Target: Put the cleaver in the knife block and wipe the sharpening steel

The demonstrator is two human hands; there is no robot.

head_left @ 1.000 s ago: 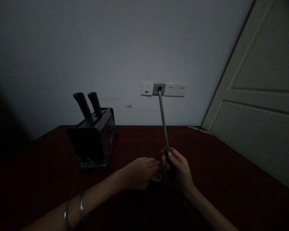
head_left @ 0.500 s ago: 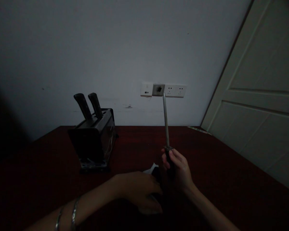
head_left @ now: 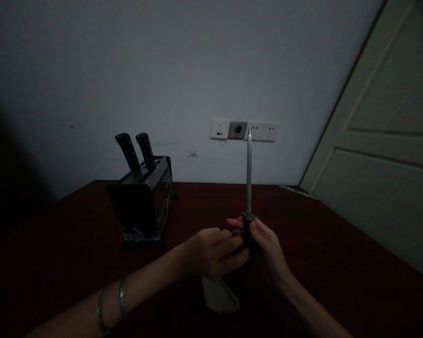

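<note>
Upright over the table, a honing steel (head_left: 249, 173) with a black handle is gripped by my right hand (head_left: 272, 251). The thumb presses on the handle just under the guard, while the index finger reaches out to the left. My left hand (head_left: 215, 252) comes in from the left with curled fingers, its fingertips against the handle. Below that hand is a flat pale piece (head_left: 220, 295) with an angular end. Its upper part is hidden, and I cannot tell what it is or whether the hand touches it.
A black knife block (head_left: 143, 202) with two black-handled knives (head_left: 137, 152) in its top stands at the left on the dark red table (head_left: 204, 202). Wall sockets (head_left: 245, 130) are behind the steel. A pale panelled door (head_left: 384, 159) borders the right side.
My left hand has risen from low over the table to the steel's handle, its fingers curling. The pale piece now shows more fully beneath it. The steel stands straighter.
</note>
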